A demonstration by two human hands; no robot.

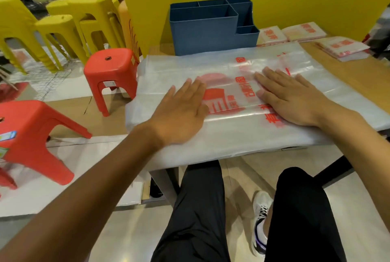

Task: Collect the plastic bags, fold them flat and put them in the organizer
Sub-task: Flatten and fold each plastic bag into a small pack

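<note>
Plastic bag [221, 101] spread across table [348, 76], overhanging near edge — thin, limp, slippery; best pinched at an edge. Left hand [179, 111] and right hand [291, 97] flat, fingers straight, pressing it. Organizer [202, 33] at 12 o'clock; folded bags [341, 47] at 2.

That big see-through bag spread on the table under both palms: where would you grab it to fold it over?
Probably the left end of the plastic bag, which overhangs the table edge. It lies flat, so only that loose edge gives fingers something to pinch. The left hand sits nearest; the right hand could keep pressing it down.
</note>
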